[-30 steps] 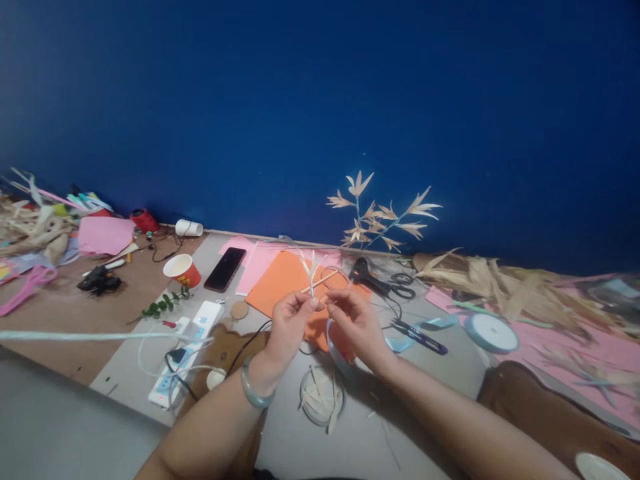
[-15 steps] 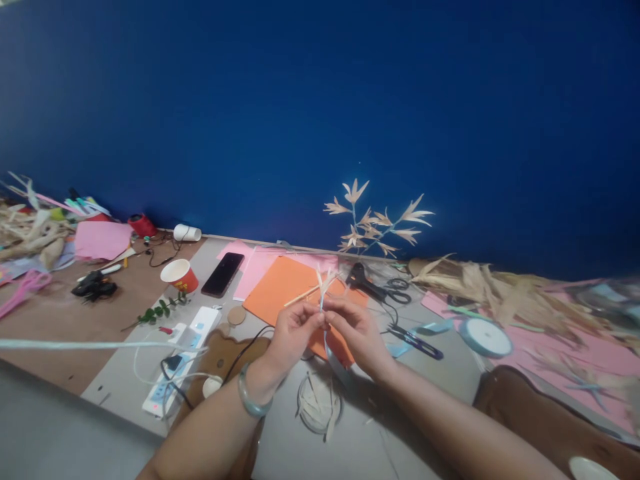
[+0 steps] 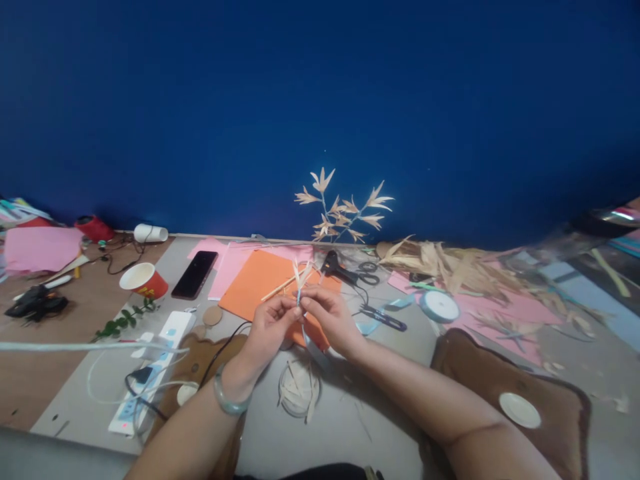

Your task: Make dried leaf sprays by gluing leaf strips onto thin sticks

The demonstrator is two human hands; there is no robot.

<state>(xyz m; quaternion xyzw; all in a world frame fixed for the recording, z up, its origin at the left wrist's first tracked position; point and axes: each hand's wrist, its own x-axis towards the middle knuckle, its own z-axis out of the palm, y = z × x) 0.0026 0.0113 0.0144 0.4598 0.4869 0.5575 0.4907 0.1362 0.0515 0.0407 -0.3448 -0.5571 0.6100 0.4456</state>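
My left hand [image 3: 269,327] and my right hand [image 3: 330,317] meet above the table, both pinched on a small sprig of pale dried leaves [image 3: 300,275] on a thin stem. A light blue ribbon [image 3: 314,350] trails down from the stem between my hands. A pale green bangle [image 3: 227,402] circles my left wrist. Beneath my hands lies an orange paper sheet [image 3: 255,287], and nearer me a small round dish of leaf strips [image 3: 299,393].
A finished leaf branch [image 3: 343,210] stands by the blue wall. Black scissors [image 3: 350,270], blue snips [image 3: 383,319], a ribbon roll [image 3: 439,305] and dried husks [image 3: 450,263] lie right. A phone [image 3: 195,274], red paper cup [image 3: 143,280] and power strip [image 3: 150,370] lie left.
The view has swung to the right. My hands have drawn closer together on the sprig, and the blue ribbon now hangs from its stem.
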